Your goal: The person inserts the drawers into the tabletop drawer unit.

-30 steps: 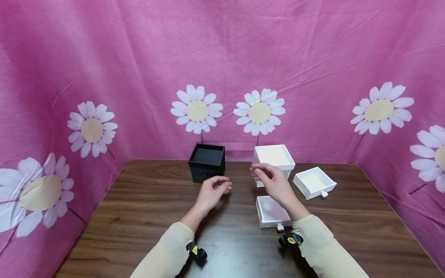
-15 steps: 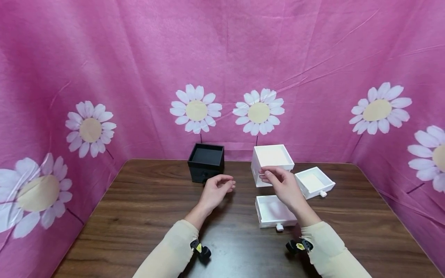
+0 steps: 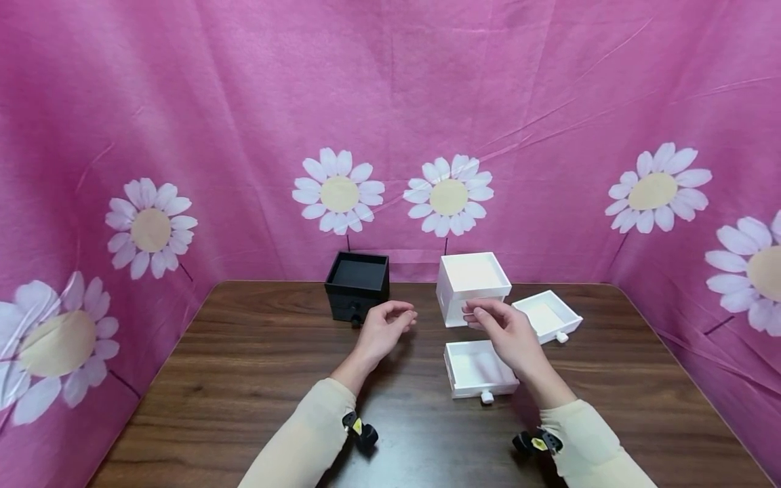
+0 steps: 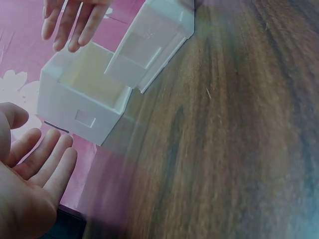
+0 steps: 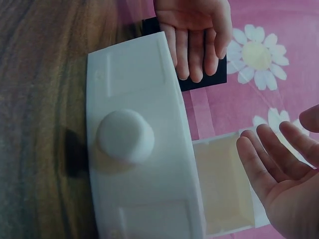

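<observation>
Two square white plastic drawers (image 3: 481, 367) already lie out on the dark wooden table (image 3: 256, 379), and your empty hands, left (image 3: 381, 332) and right (image 3: 506, 329), fingers loosely spread, hover before their open-topped white cube box (image 3: 468, 286).

Dark brown wood-grain desk (image 3: 244, 379) with rounded corners, enclosed on three sides by wrinkled pink fabric backdrop (image 3: 244, 102) printed with large white daisies (image 3: 339, 192). Soft, even light, faint glare on desk near front edge.
</observation>
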Action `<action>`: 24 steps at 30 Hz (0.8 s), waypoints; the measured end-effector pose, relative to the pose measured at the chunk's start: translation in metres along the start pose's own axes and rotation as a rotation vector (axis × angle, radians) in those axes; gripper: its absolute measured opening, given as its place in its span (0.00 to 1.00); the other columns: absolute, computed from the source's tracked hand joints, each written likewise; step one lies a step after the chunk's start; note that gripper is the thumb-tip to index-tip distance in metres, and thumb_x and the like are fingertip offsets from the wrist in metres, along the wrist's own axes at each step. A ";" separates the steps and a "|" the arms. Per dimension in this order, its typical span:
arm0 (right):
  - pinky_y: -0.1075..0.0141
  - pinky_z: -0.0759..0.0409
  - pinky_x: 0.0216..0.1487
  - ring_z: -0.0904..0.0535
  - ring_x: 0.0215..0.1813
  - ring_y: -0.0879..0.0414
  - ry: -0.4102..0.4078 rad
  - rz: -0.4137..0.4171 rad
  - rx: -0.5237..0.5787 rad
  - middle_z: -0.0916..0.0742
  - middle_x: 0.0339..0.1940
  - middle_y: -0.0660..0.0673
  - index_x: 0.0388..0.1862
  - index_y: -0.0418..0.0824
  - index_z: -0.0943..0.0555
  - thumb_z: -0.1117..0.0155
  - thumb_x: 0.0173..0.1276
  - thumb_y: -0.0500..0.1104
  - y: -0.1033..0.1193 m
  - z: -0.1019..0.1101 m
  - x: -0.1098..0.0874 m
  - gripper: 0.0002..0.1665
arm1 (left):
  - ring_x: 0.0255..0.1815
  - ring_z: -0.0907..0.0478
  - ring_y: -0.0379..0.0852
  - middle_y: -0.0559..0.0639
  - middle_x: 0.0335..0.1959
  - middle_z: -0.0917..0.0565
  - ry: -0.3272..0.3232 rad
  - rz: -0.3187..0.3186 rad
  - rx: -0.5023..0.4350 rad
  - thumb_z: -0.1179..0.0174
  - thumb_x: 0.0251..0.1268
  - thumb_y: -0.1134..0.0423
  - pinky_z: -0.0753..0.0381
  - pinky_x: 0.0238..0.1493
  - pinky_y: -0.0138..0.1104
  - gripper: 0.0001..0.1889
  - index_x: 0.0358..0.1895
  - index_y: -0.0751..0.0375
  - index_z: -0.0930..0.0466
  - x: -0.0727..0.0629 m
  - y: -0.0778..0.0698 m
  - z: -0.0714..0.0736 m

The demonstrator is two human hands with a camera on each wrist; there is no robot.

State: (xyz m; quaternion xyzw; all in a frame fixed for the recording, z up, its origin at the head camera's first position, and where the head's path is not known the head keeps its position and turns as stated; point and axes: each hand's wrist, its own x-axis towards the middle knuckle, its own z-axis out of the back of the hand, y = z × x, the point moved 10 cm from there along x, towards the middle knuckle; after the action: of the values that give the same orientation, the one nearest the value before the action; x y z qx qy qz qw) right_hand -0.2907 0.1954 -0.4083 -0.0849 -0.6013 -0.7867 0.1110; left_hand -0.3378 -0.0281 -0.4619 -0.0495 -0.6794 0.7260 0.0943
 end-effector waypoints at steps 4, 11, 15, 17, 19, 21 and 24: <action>0.69 0.09 0.55 0.09 0.49 0.63 -0.001 0.018 0.003 0.14 0.56 0.17 0.62 0.19 0.20 0.46 0.85 0.32 0.000 0.001 -0.004 0.18 | 0.54 0.10 0.61 0.68 0.53 0.10 0.003 0.017 0.008 0.38 0.79 0.66 0.07 0.57 0.45 0.15 0.60 0.75 0.16 0.003 0.004 -0.003; 0.68 0.08 0.53 0.10 0.47 0.66 -0.013 0.040 0.007 0.13 0.53 0.19 0.60 0.18 0.20 0.46 0.85 0.31 0.002 0.005 -0.010 0.17 | 0.56 0.11 0.65 0.74 0.55 0.13 0.013 0.007 -0.006 0.39 0.79 0.67 0.07 0.57 0.41 0.15 0.59 0.75 0.17 0.013 0.004 -0.013; 0.68 0.08 0.53 0.10 0.46 0.68 -0.017 0.037 -0.002 0.11 0.50 0.21 0.58 0.19 0.18 0.46 0.85 0.31 0.000 0.009 -0.017 0.16 | 0.57 0.12 0.68 0.76 0.55 0.13 0.006 -0.005 -0.008 0.39 0.79 0.67 0.07 0.57 0.41 0.15 0.60 0.75 0.17 0.017 -0.002 -0.016; 0.68 0.08 0.53 0.10 0.45 0.68 -0.020 0.034 -0.008 0.11 0.50 0.21 0.58 0.19 0.18 0.46 0.85 0.31 -0.001 0.012 -0.022 0.16 | 0.56 0.11 0.64 0.75 0.56 0.13 0.007 -0.004 0.008 0.39 0.80 0.66 0.07 0.57 0.40 0.15 0.60 0.73 0.16 0.019 -0.004 -0.019; 0.69 0.08 0.52 0.10 0.45 0.68 -0.025 0.034 -0.016 0.11 0.49 0.21 0.58 0.18 0.18 0.46 0.85 0.31 -0.001 0.014 -0.027 0.16 | 0.55 0.11 0.59 0.73 0.56 0.13 0.012 -0.002 0.025 0.39 0.80 0.65 0.08 0.56 0.38 0.15 0.60 0.72 0.16 0.021 -0.005 -0.022; 0.70 0.08 0.52 0.10 0.46 0.69 -0.030 0.033 -0.019 0.09 0.49 0.25 0.58 0.18 0.19 0.46 0.85 0.31 -0.001 0.016 -0.031 0.16 | 0.53 0.10 0.55 0.71 0.56 0.12 0.011 -0.001 0.043 0.39 0.81 0.64 0.08 0.55 0.38 0.15 0.60 0.69 0.15 0.023 -0.006 -0.023; 0.69 0.08 0.52 0.09 0.46 0.67 -0.038 0.040 -0.003 0.06 0.47 0.39 0.59 0.17 0.19 0.46 0.85 0.31 -0.001 0.019 -0.036 0.17 | 0.53 0.10 0.55 0.69 0.56 0.11 0.005 -0.016 0.059 0.39 0.81 0.63 0.08 0.54 0.38 0.15 0.60 0.68 0.14 0.027 -0.009 -0.025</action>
State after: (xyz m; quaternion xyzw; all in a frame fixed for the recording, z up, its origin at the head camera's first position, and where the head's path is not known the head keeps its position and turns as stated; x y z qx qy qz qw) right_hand -0.2564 0.2164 -0.4134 -0.1121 -0.6001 -0.7836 0.1154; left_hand -0.3587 0.0024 -0.4531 -0.0432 -0.6577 0.7450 0.1031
